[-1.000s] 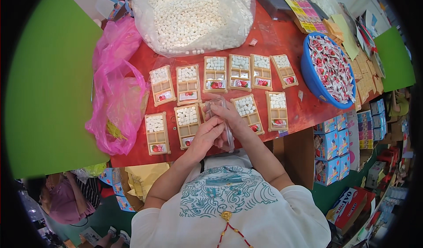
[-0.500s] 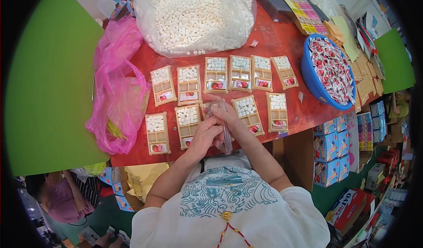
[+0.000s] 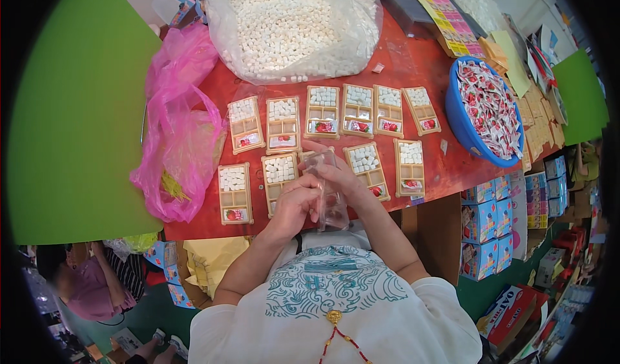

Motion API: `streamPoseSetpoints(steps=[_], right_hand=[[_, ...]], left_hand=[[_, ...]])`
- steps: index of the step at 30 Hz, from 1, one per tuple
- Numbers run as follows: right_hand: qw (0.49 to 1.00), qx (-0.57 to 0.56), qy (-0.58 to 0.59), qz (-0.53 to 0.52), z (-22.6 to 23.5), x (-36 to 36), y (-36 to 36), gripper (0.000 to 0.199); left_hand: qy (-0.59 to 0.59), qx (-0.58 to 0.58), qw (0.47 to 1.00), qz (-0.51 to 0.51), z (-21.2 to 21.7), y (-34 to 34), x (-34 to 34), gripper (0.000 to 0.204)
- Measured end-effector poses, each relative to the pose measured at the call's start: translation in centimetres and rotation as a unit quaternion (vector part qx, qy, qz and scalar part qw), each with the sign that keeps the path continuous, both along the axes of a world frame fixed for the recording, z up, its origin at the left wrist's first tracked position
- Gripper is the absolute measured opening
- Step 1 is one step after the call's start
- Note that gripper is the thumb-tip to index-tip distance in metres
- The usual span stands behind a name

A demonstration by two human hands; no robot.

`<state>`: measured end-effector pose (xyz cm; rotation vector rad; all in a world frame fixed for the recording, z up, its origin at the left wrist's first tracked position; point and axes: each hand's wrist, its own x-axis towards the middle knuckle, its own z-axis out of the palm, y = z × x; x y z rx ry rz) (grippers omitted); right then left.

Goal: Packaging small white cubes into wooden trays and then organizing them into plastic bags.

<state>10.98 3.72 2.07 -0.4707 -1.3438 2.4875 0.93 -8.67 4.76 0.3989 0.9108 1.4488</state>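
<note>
A clear moulded plastic tray [image 3: 334, 214] is held upright between my two hands at the table's front edge. My left hand [image 3: 296, 204] grips its left side, fingers curled against it. My right hand [image 3: 341, 178] clasps its upper right part, with a finger stretched past the top. Around them lie two rows of beige compartment trays [image 3: 282, 124], each with small white pieces [image 3: 234, 178] in the large section and a strawberry-printed sachet [image 3: 322, 126] in a small one. Another beige tray is mostly hidden behind my hands.
A big clear bag [image 3: 284, 31] of white pieces lies at the back. The blue basin [image 3: 460, 115] at right is full of sachets. A pink plastic bag [image 3: 177, 131] and a green panel [image 3: 77, 118] are at left. Printed boxes [image 3: 479, 222] are stacked below right.
The clear plastic tray has turned from nearly edge-on to show more of its face. My left hand has shifted slightly down its side. The whole view has moved a little.
</note>
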Motion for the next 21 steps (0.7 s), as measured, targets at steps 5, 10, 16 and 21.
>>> streamPoseSetpoints(steps=[5, 10, 16, 21], right_hand=[[0.997, -0.056, 0.031, -0.034, -1.3, 0.4, 1.5, 0.066], [0.991, -0.071, 0.023, -0.113, 0.7, 2.4, 2.5, 0.063], [0.989, -0.07, 0.053, -0.123, 0.4, 3.0, 3.0, 0.073], [0.99, -0.061, 0.067, -0.11, 0.0, 3.1, 3.0, 0.072]], left_hand=[[-0.009, 0.015, 0.999, 0.03, 0.4, -0.6, -2.0, 0.01], [-0.038, 0.031, 0.997, 0.059, -1.0, -2.4, -5.2, 0.01], [-0.043, -0.048, 0.995, 0.072, -3.7, -3.5, -6.6, 0.008], [-0.038, -0.067, 0.994, 0.073, -3.9, -4.7, -7.5, 0.006]])
